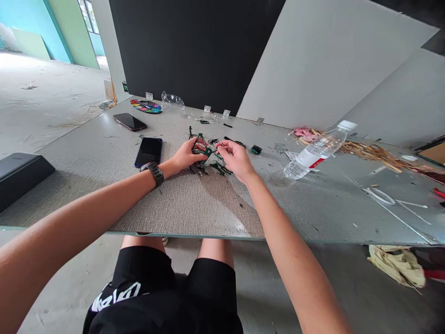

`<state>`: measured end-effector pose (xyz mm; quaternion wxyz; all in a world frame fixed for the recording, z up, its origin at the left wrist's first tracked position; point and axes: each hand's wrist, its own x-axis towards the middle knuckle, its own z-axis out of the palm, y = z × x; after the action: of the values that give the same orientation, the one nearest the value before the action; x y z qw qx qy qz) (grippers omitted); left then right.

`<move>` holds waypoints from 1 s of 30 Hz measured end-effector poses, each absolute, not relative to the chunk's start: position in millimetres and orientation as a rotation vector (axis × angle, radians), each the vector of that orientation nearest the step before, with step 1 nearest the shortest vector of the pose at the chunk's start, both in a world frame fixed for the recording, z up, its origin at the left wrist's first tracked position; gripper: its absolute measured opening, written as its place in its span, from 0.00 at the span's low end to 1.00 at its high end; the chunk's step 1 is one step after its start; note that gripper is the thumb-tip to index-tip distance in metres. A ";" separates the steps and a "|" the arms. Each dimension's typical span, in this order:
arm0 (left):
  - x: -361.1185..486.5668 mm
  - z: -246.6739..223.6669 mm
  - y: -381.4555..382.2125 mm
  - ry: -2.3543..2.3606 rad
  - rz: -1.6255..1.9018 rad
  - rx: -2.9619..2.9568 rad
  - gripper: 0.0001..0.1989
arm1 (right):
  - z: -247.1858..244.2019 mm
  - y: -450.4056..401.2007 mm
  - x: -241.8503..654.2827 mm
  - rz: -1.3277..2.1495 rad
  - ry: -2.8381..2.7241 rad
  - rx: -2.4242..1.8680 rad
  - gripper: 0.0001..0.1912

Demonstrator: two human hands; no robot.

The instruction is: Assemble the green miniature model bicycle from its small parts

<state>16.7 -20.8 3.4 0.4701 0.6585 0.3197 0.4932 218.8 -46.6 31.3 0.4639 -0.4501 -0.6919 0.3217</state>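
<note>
My left hand (pixel 186 157) is closed round a small dark green model frame (pixel 207 152) with thin bars, just above the table. Thumb and fingers press on its sides. At the frame's right side my right hand (pixel 237 161) is closed in a pinch; a thin, pale tip shows at the fingertips, too small to name. Loose green parts (pixel 221 169) lie below, between the two hands. Behind the right hand are black curved parts (pixel 236 142), partly covered by the fingers. A small dark green block (pixel 256 149) rests to the right.
Two phones (pixel 130 121) (pixel 149 152) lie on the left, near a black case (pixel 22 175). Farther back are a paint palette (pixel 146 106) and clear plastic packaging (pixel 173 100). A water bottle (pixel 314 153) stands on the right, before wood scraps (pixel 371 153) and white cable ties (pixel 380 195).
</note>
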 end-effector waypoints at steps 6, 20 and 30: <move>17.0 3.6 -21.5 0.793 1.204 1.608 0.21 | 29.9 -45.6 217.3 0.821 -1.668 -1.101 0.23; 16.4 4.3 -21.8 0.800 1.198 1.600 0.20 | 29.4 -47.5 218.0 0.779 -1.758 -1.065 0.21; 17.9 6.1 -24.0 0.806 1.214 1.579 0.18 | 26.0 -41.4 219.7 0.715 -1.833 -1.054 0.19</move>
<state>17.9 -24.0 6.1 0.4763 0.6463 0.3298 0.4966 219.7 -41.4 26.0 0.4392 -0.4244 -0.7377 0.2877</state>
